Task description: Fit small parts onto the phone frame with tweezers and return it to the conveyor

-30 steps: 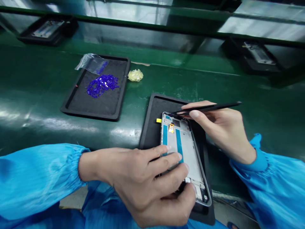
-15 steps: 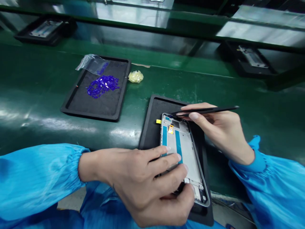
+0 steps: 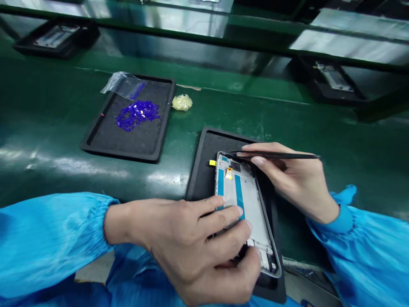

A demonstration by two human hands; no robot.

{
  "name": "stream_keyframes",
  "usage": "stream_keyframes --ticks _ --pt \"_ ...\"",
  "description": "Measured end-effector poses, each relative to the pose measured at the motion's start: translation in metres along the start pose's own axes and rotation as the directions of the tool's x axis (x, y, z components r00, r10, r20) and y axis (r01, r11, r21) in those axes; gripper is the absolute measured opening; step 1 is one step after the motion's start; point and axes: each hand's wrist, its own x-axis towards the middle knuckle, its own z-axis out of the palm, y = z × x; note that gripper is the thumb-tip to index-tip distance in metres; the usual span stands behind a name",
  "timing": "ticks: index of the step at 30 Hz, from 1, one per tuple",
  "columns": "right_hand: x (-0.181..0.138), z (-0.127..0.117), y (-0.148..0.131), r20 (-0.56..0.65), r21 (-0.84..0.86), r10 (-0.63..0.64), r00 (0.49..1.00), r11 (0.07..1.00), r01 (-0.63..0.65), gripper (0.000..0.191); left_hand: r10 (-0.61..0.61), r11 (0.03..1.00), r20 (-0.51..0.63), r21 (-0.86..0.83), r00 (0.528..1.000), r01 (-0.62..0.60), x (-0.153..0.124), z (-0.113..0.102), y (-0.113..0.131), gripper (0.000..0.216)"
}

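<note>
Nearest, the left hand (image 3: 194, 243) presses its fingers flat on one phone frame (image 3: 246, 209) lying in a black tray (image 3: 204, 170) on the desk (image 3: 47, 128); the right hand (image 3: 294, 179) pinches one pair of black tweezers (image 3: 275, 155), tips at the frame's top edge. Farther off, a second tray (image 3: 96, 138) holds one heap of blue bits (image 3: 137, 114)

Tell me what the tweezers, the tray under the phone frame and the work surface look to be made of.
Tweezers: matt black, thin and stiff, likely coated metal or plastic; cannot tell which. Tray: dull black with a raised rim, probably moulded plastic or foam. Work surface: glossy green, mirrors the lights, probably a rubbery belt or mat.
</note>
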Motion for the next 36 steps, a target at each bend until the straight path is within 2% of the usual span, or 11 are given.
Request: stream_keyframes --ticks 6,10,14,19,22,29,33,36 --pt "-0.001 0.000 0.004 -0.022 0.042 -0.010 1.000 0.999 0.011 0.016 -0.004 1.000 -0.017 -0.001 1.000 0.004 0.000 0.002 -0.001 0.025" --pt "-0.002 -0.002 0.003 -0.009 -0.016 -0.075 0.997 0.997 0.075 0.016 -0.026 1.000 -0.032 0.007 0.999 0.026 0.001 0.001 0.002 0.024" --pt "-0.006 0.001 0.004 0.008 -0.093 -0.144 0.990 0.985 0.144 0.021 -0.089 0.996 -0.064 -0.005 0.994 0.089 0.003 0.001 0.005 0.022" --pt "-0.006 0.003 0.007 -0.030 -0.052 -0.113 0.993 0.992 0.111 0.020 -0.176 0.984 -0.087 -0.026 0.981 0.174 0.003 0.003 0.009 0.018" --pt "-0.004 0.001 0.007 -0.043 -0.015 -0.097 0.994 0.995 0.096 0.020 -0.177 0.984 -0.098 -0.024 0.979 0.176 0.002 0.002 0.009 0.016" --pt "0.002 -0.005 0.002 0.029 -0.061 -0.180 0.983 0.982 0.181 0.014 -0.153 0.988 -0.093 -0.007 0.984 0.153 0.002 0.002 0.007 0.016" --pt "0.004 -0.002 0.004 0.020 -0.060 -0.173 0.985 0.983 0.173 0.014 -0.154 0.988 -0.072 -0.018 0.985 0.153 0.002 0.002 0.008 0.018" --pt "0.003 0.000 0.005 0.013 -0.072 -0.173 0.985 0.982 0.173 0.014 -0.163 0.987 -0.099 -0.028 0.982 0.161 0.002 0.004 0.010 0.020"
